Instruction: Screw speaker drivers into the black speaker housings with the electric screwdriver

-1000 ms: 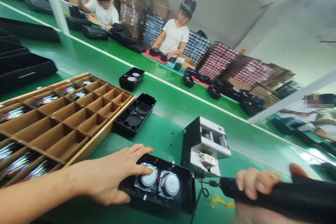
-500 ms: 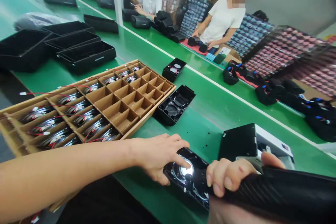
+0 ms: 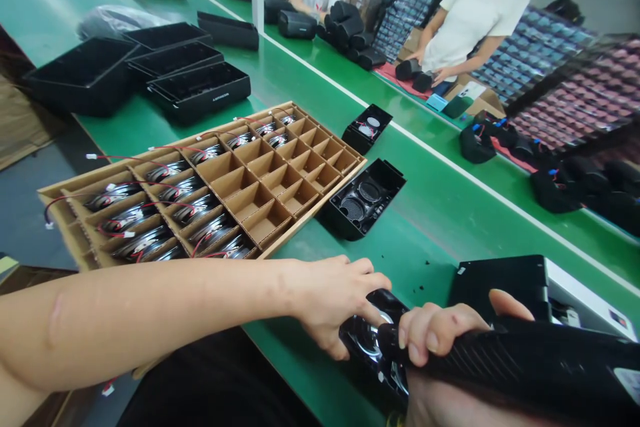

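My left hand (image 3: 340,300) grips a glossy black speaker housing (image 3: 386,299) at the near edge of the green bench. Its thumb is at the near side and its fingers at the far side. Round speaker drivers with silvery rims sit inside the housing. My right hand (image 3: 443,330) is wrapped round a black electric screwdriver (image 3: 530,360), which lies almost level. The screwdriver's nose points at the upper driver, close to my left fingers. Its bit is too hard to make out, so I cannot tell whether it touches a screw.
Left of my hands lies a divided cardboard tray (image 3: 320,205) with several wired speaker drivers (image 3: 133,217). Beyond it stand two housings (image 3: 363,203) and black shells (image 3: 200,90). A black-and-white box (image 3: 500,280) is behind the screwdriver. Co-workers (image 3: 475,27) work across the bench.
The view has turned left, so the scene sits further right. The screwdriver's nose has moved over the upper driver, nearer my left hand. Both hands keep their hold.
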Available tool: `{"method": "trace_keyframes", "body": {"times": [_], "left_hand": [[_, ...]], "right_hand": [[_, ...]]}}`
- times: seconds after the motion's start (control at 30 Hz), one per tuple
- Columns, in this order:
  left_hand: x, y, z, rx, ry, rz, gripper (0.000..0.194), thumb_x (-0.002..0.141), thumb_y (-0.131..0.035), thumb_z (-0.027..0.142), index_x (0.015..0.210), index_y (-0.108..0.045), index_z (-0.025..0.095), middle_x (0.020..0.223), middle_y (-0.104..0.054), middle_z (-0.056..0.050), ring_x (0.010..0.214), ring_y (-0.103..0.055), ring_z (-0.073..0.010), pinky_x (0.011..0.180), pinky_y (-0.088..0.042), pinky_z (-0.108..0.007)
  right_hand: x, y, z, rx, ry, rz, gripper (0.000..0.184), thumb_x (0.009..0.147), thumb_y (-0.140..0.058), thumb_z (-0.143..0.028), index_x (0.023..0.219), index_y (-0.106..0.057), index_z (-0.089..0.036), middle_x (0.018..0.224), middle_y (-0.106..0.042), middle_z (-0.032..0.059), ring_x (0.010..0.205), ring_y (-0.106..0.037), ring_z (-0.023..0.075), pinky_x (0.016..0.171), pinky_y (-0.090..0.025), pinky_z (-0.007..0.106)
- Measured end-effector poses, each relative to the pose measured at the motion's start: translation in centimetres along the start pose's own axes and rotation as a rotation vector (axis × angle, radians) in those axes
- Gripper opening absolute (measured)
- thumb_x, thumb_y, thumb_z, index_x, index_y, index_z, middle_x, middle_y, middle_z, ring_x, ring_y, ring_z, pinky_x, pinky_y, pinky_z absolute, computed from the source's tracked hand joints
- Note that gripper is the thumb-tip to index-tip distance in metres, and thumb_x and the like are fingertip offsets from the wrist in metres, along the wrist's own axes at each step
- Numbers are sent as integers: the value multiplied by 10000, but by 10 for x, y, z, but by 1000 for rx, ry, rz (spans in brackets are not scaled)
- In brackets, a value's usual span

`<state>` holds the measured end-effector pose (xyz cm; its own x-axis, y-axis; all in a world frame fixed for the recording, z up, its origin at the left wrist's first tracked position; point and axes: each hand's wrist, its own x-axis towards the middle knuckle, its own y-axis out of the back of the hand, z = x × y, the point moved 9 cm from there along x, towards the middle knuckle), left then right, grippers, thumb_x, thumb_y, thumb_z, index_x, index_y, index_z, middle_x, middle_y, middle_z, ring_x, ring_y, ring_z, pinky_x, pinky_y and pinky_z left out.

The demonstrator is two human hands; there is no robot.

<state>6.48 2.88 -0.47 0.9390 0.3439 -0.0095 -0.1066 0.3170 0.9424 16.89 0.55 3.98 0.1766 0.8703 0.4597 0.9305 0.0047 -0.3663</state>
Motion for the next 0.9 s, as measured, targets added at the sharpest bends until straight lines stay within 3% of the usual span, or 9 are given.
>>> {"method": "trace_keyframes", "body": {"times": [0.2,0.37,0.53,0.63,0.8,0.9], "left_hand": [[1,0,0,3,4,-16,691,751,-859,556,1391,-686,360,1496,-446,-91,1230,-491,-341,926,-558,-492],[2,0,0,-10,-16,-37,681,767,-852,562,1397,-690,357,1477,-446,-109,1206,-495,-344,910,-568,-474],[3,0,0,-8,-64,32,626,745,-850,580,1301,-741,313,1417,-483,-108,1139,-496,-331,813,-564,-434],[3,0,-1,-4,-68,38,626,735,-848,600,1280,-749,309,1425,-483,-109,1126,-496,-332,777,-558,-433],[3,0,-1,19,-58,15,676,705,-874,611,1304,-739,329,1427,-480,-114,1127,-500,-345,771,-565,-446],[5,-4,0,16,-69,12,662,718,-860,568,1307,-731,295,1437,-475,-127,1129,-507,-370,767,-575,-477]], "right_hand": [[0,-8,3,16,11,-58,662,1005,-321,-778,1352,-647,-318,623,-557,-28,450,-465,114,473,-475,270],[-4,-21,3,52,20,-135,558,1086,-271,-580,1316,-672,-268,642,-571,-16,479,-504,114,502,-486,261],[-13,-29,12,59,-22,-216,394,1082,-328,-337,1251,-684,-323,635,-567,-26,488,-497,120,512,-464,245],[-16,-24,24,87,-129,-253,402,1086,-324,-358,1039,-715,-280,638,-590,-13,502,-537,130,519,-481,258],[-23,-11,45,-46,-303,-371,619,1069,-335,-496,616,-619,-184,521,-568,54,477,-582,181,552,-538,340],[-25,-3,52,-178,-319,-310,664,1059,-354,-632,650,-586,-163,505,-510,18,460,-530,132,528,-514,291]]}}
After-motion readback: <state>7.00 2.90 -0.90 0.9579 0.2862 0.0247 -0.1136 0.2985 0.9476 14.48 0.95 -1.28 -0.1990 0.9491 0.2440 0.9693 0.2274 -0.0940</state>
